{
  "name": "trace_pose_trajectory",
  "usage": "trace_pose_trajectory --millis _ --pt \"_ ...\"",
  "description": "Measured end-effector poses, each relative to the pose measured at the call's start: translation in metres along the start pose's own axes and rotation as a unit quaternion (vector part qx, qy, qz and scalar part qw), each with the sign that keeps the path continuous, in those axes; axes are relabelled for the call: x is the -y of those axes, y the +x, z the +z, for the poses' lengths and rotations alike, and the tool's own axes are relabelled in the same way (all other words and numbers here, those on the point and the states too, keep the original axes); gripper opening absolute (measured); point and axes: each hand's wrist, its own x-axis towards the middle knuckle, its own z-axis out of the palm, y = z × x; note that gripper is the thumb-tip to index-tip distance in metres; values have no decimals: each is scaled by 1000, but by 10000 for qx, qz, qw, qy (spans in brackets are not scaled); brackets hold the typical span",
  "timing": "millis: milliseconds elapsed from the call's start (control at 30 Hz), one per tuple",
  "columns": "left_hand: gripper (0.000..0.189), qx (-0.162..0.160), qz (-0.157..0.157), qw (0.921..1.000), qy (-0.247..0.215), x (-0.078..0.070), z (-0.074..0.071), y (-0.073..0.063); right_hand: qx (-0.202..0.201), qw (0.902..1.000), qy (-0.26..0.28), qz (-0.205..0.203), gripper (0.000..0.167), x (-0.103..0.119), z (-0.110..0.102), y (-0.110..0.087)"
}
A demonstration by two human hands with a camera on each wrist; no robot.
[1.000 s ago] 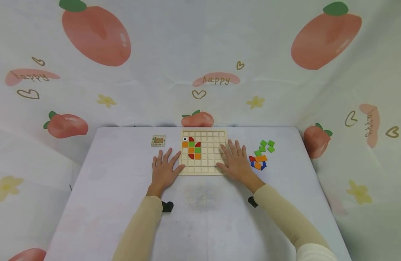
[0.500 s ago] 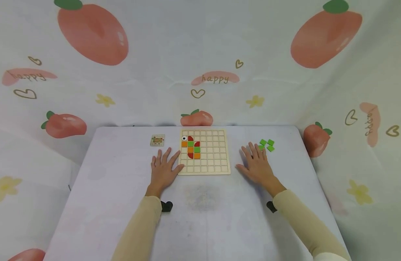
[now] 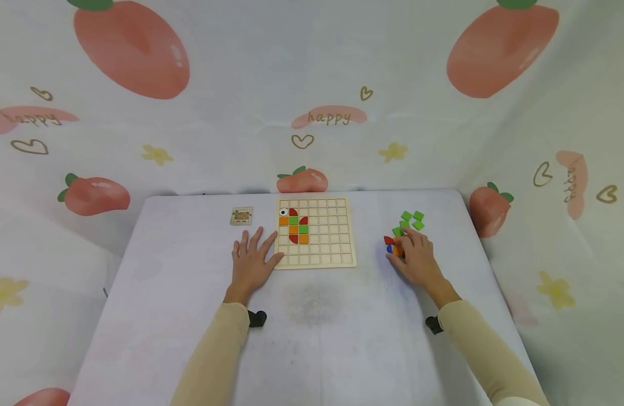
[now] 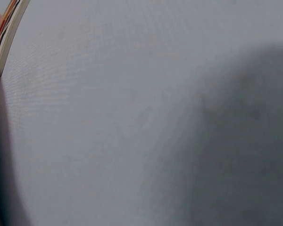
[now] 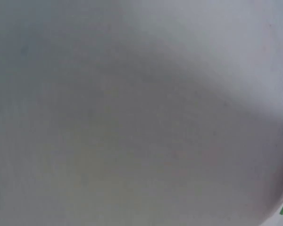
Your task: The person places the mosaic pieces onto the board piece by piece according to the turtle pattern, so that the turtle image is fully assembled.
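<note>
A pale wooden grid board bears a figure of green, orange and red pieces with a white eye piece. My left hand lies spread at the board's left edge, thumb over its near corner. On the right, my right hand is bent over a small pile of loose pieces. Its thumb and forefinger stand apart around an orange piece. A red quarter-round piece and a blue piece show beside the fingertips; the hand hides others. The left wrist view catches the board's edge.
Several green square tiles lie just beyond the right hand. A small pattern card sits left of the board. Behind the white table hangs a fruit-printed cloth.
My right hand has left the board's right edge, moved right to the loose pieces, and bent its fingers over them. The left hand stays at the board; the head view has shifted slightly.
</note>
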Motion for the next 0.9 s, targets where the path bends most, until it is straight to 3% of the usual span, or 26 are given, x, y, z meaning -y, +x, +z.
trace_pose_trajectory --millis 200,600,900 --pt "69 -28 13 10000 21 0 0 -1 -184 9996 227 20 37 0 2 0" --pt "70 -10 -31 9999 139 3 5 3 -81 9985 522 106 14 2 6 5" --pt "70 -40 -27 9999 112 4 6 3 -7 9987 494 82 17 7 7 8"
